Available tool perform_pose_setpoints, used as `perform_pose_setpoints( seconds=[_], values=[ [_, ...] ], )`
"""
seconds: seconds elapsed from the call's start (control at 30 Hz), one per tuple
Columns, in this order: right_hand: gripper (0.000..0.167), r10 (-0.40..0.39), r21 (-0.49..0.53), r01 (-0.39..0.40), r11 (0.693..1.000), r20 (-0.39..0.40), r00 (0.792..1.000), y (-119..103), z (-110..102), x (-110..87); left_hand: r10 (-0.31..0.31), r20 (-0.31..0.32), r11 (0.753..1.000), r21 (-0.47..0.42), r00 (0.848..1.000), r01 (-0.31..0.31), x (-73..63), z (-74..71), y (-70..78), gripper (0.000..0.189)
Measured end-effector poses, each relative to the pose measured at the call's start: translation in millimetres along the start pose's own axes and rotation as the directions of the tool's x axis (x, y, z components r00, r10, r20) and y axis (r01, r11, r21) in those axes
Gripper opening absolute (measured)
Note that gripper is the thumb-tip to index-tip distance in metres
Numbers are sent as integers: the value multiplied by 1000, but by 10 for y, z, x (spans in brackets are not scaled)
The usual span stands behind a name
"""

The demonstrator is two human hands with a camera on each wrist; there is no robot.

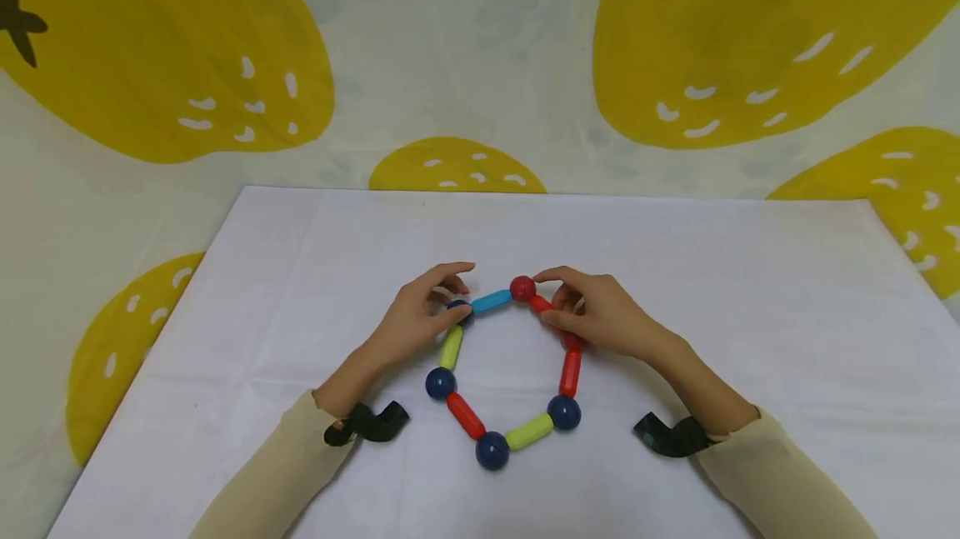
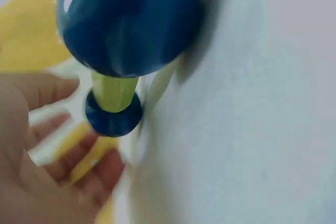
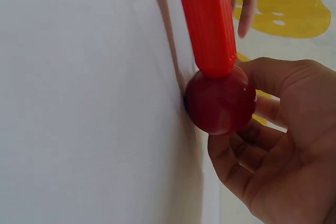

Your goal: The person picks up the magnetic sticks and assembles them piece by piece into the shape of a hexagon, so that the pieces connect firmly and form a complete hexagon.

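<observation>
A closed ring of colored rods and balls lies on the white tabletop. My left hand [image 1: 412, 318] is at a dark blue ball [image 2: 113, 121] on the ring's upper left; its thumb touches the ball in the head view, while its fingers stay spread apart. A light blue rod [image 1: 492, 301] runs from there to a red ball [image 1: 522, 288]. My right hand [image 1: 607, 314] pinches the red rod [image 1: 541, 304] beside that ball, its index fingertip close to the ball. Another red ball [image 3: 220, 100] partly hides the right hand's hold in the right wrist view.
Lower in the ring are yellow-green rods [image 1: 529, 431], red rods [image 1: 466, 416] and dark blue balls [image 1: 492, 450]. White cloth covers the table [image 1: 712, 256]. Behind it hangs a pale curtain [image 1: 465, 64] with yellow fruit shapes. Black straps [image 1: 378, 422] sit by both wrists.
</observation>
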State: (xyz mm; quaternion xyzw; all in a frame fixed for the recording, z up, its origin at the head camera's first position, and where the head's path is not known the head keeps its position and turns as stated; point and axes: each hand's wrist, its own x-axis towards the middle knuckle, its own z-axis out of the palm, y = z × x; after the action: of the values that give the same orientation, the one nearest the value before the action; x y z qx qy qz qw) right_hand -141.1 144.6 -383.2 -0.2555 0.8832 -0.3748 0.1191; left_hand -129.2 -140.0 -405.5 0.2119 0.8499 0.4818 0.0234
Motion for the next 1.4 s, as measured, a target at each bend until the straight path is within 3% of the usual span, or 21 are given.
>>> perform_pose_setpoints(
  seconds=[0.1,0.2,0.3,0.5,0.7,0.83,0.9,1.0,1.1,1.2,1.4],
  values=[
    [45,20,-28,-21,999,-49,999,45,-2,-83,-92,-60,976,193,994,102,-40,13,161,48],
    [45,34,-49,-38,998,-95,995,75,-8,-168,-210,-86,910,347,974,227,-110,39,320,49],
    [46,55,-60,-64,996,-140,989,89,-23,-249,-306,-66,859,411,950,305,-185,71,433,50],
    [47,135,-54,-150,987,-208,969,127,-19,-363,-391,-24,843,393,920,368,-227,162,492,52],
    [46,152,-5,-158,987,-236,960,134,25,-396,-475,2,848,269,880,457,-170,260,446,46],
    [47,150,7,-153,988,-243,958,129,16,-416,-479,-3,861,190,878,471,-140,328,423,35],
    [52,149,-6,-155,988,-227,962,132,3,-425,-475,-6,862,196,880,467,-131,355,430,33],
    [65,161,-54,-173,983,-174,971,118,-3,-414,-465,-15,853,260,885,453,-125,369,445,36],
    [76,181,-107,-195,975,-125,975,96,-7,-403,-434,-33,831,371,900,415,-107,366,475,36],
    [76,203,-136,-216,967,-106,974,53,-9,-381,-414,-41,807,446,910,387,-96,357,490,29],
    [69,200,-202,-216,955,-96,975,17,-26,-342,-390,-58,786,500,919,365,-122,326,464,16]
  ],
)
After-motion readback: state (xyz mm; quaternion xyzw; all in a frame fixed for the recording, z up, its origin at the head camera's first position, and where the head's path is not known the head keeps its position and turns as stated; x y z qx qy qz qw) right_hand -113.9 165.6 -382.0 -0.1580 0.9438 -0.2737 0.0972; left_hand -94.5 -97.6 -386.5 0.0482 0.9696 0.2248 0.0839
